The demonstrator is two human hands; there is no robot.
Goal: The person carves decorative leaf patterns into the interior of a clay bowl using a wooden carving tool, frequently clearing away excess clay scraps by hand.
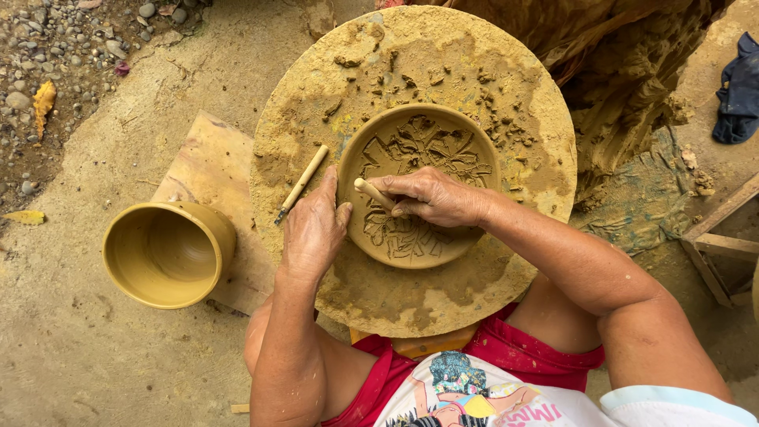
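Right hand (pixel 431 198) fingers pinched around a thin wooden stick (pixel 373 192), its lower end hidden under them, over the carved clay plate (pixel 419 183). Left hand (pixel 315 225) fingers pressed together, flat against the plate's left rim. Second stick tool (pixel 301 183) lies just left of those fingertips on the round clay-smeared board (pixel 506 119); clay pot (pixel 168 253) farther left.

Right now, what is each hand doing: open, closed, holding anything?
Left hand: open, holding nothing, fingers resting against the rim of the clay dish.
Right hand: closed on a wooden carving stick, over the dish's carved pattern.
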